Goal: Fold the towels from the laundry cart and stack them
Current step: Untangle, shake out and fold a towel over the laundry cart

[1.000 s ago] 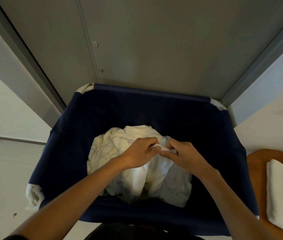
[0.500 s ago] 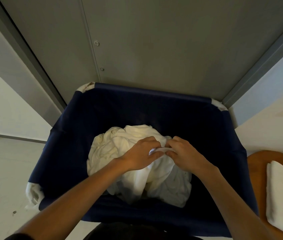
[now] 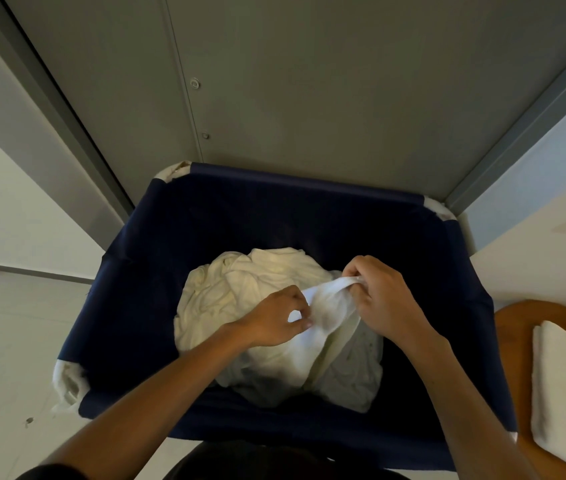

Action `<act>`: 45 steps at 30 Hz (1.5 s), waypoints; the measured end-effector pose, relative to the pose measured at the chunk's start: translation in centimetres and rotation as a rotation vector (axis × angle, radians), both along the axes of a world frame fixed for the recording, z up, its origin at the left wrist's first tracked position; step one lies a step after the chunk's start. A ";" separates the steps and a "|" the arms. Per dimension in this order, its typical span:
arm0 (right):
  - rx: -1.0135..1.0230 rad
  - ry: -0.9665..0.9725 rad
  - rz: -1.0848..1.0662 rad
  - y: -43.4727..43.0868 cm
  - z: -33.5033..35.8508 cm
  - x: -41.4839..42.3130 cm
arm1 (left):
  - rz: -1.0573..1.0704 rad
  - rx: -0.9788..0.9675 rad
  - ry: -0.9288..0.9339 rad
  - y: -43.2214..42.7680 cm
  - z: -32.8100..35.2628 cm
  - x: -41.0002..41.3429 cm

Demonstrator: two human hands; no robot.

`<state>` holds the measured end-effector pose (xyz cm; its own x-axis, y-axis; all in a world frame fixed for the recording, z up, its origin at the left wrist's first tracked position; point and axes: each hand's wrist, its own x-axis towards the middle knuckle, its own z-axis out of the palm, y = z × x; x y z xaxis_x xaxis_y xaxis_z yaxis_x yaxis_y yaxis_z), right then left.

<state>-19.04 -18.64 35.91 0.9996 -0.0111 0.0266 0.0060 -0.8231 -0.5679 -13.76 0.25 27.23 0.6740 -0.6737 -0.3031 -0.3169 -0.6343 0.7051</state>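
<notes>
both hands pinch one white towel (image 3: 326, 306) in the navy laundry cart (image 3: 129, 306), frame centre: left hand (image 3: 274, 320), right hand (image 3: 378, 296); best to draw its edge apart, finding corners before lifting

Grey metal panel (image 3: 309, 81) at 12 o'clock, screws (image 3: 194, 83) along seam. White wall (image 3: 14, 209) at 9, another (image 3: 534, 244) at 3. Pale floor (image 3: 14, 341) at 8. Wooden table (image 3: 513, 358) at 4.

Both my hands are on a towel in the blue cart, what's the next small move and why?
Probably lift the towel straight up, clear of the pile. The right hand and left hand each pinch its edge, but most of it lies bunched among the others inside the cart.
</notes>
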 end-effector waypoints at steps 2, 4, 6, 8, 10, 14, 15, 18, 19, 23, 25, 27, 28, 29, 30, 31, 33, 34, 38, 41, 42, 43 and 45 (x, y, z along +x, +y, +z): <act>-0.002 0.002 -0.015 -0.3 0.1 -0.1 | 0.062 -0.037 -0.007 0.1 0.2 0.0; 0.002 -0.003 -0.029 -0.6 0.2 -0.1 | 0.122 -0.105 0.064 0.2 0.8 0.2; 0.026 -0.006 -0.030 -0.5 0.3 -0.1 | 0.161 -0.159 0.150 -0.1 1.8 0.0; 0.056 0.001 -0.024 0.0 0.3 -0.2 | 0.147 -0.158 0.117 -0.9 2.5 -0.3; 0.080 0.014 -0.023 0.6 0.1 -0.2 | 0.139 -0.152 0.040 -1.7 3.0 -0.7; 0.079 0.033 -0.022 0.8 0.0 -0.3 | 0.165 -0.167 -0.173 -2.4 2.5 -0.8; 0.079 0.039 -0.020 0.8 0.1 -0.4 | 0.157 -0.172 -0.225 -2.4 2.3 -0.8; 0.088 0.047 -0.024 0.7 0.1 -0.6 | 0.156 -0.202 -0.293 -2.3 1.8 -0.8; 0.099 0.040 -0.040 0.7 0.1 -0.6 | 0.174 -0.225 -0.276 -2.2 1.9 -0.8; 0.153 0.006 -0.141 0.5 0.2 -0.6 | 0.189 -0.280 -0.168 -1.7 2.0 -0.9; 0.165 0.007 -0.161 0.6 0.2 -0.6 | 0.171 -0.283 -0.154 -1.6 1.7 -1.2; 0.168 0.012 -0.174 0.8 0.2 -0.5 | 0.144 -0.286 -0.181 -1.5 1.4 -1.5; 0.169 0.013 -0.180 0.9 0.2 -0.5 | 0.128 -0.282 -0.205 -1.5 1.3 -1.6; 0.172 0.011 -0.185 0.9 0.3 -0.4 | 0.113 -0.279 -0.227 -1.5 1.2 -1.7; 0.176 0.009 -0.189 1.0 0.3 -0.4 | 0.102 -0.279 -0.240 -1.5 1.0 -1.8; 0.181 0.008 -0.193 1.0 0.3 -0.3 | 0.092 -0.287 -0.245 -1.5 0.9 -1.8; 0.185 0.010 -0.202 1.2 0.4 -0.3 | 0.076 -0.282 -0.230 -1.6 0.8 -2.1; 0.181 0.009 -0.204 1.3 0.4 -0.2 | 0.072 -0.269 -0.218 -1.7 0.7 -2.2; 0.178 -0.016 -0.204 1.2 0.5 -0.3 | 0.035 -0.151 -0.211 -1.9 0.7 -2.2; 0.185 -0.039 -0.211 1.1 0.5 -0.4 | 0.002 -0.108 -0.160 -1.8 0.5 -2.4; 0.188 -0.045 -0.214 1.1 0.5 -0.5 | -0.001 -0.107 -0.152 -1.8 0.3 -2.6; 0.187 -0.053 -0.217 1.0 0.5 -0.5 | 0.002 -0.109 -0.154 -1.9 0.1 -2.7; 0.174 -0.082 -0.227 0.7 0.5 -0.6 | 0.035 -0.121 -0.174 -1.6 -0.1 -2.4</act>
<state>-19.61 -17.94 36.42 0.9655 -0.2459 0.0857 -0.1154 -0.6989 -0.7059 -16.12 -1.39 27.13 0.7329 -0.6731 -0.0987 -0.4194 -0.5613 0.7135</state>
